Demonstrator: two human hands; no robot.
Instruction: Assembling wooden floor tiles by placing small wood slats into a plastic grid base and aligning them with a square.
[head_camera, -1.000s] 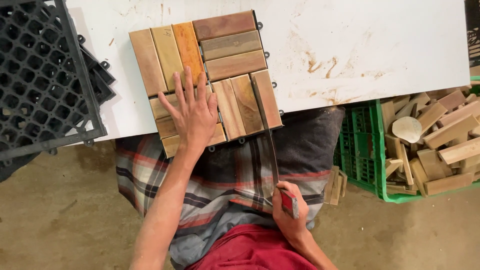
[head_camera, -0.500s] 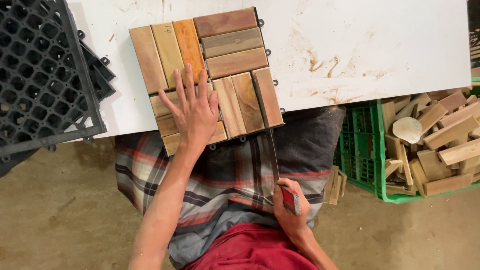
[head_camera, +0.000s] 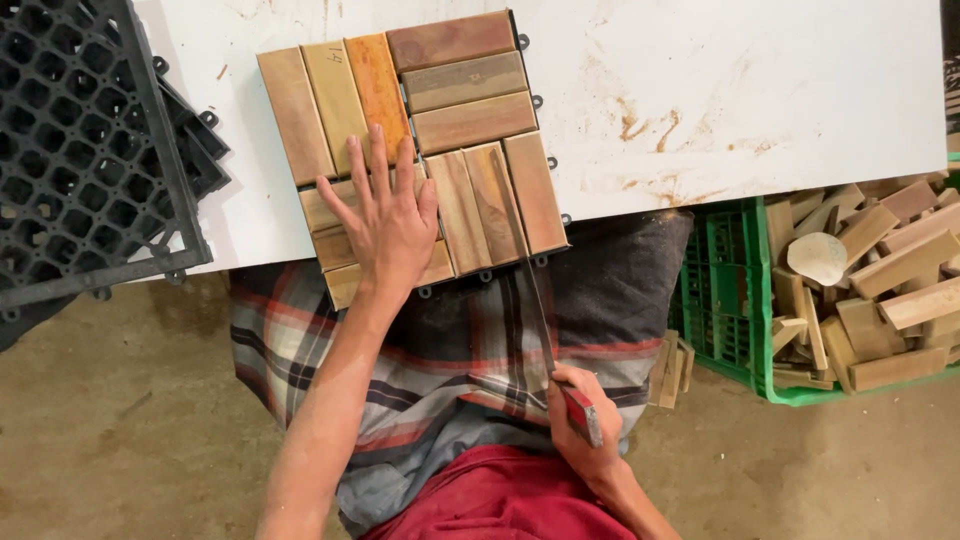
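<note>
1. The left hand (head_camera: 385, 225) lies flat and spread, palm down, on the wooden tile (head_camera: 410, 150), fingers pointing away from the person; it grips nothing, only presses on the lower left slats.
2. The right hand (head_camera: 580, 425) is closed around the red handle of a long thin blade (head_camera: 540, 310), held low near the person's lap.
3. The blade runs with its long axis nearly straight away from the person, tilted slightly left, its far end meeting the tile's near edge between the right-hand slats.
4. The tile is a square of slats in four blocks, some laid lengthwise and some crosswise. It sits at the near edge of the white desk (head_camera: 750, 100), its near edge overhanging slightly above the lap.
5. To the tile's right the desk is bare, stained white surface with open room.
6. To the left, black plastic grids (head_camera: 90, 150) lie stacked close beside the tile.
7. A green crate (head_camera: 730, 300) of wooden offcuts stands on the floor at the right.
</note>
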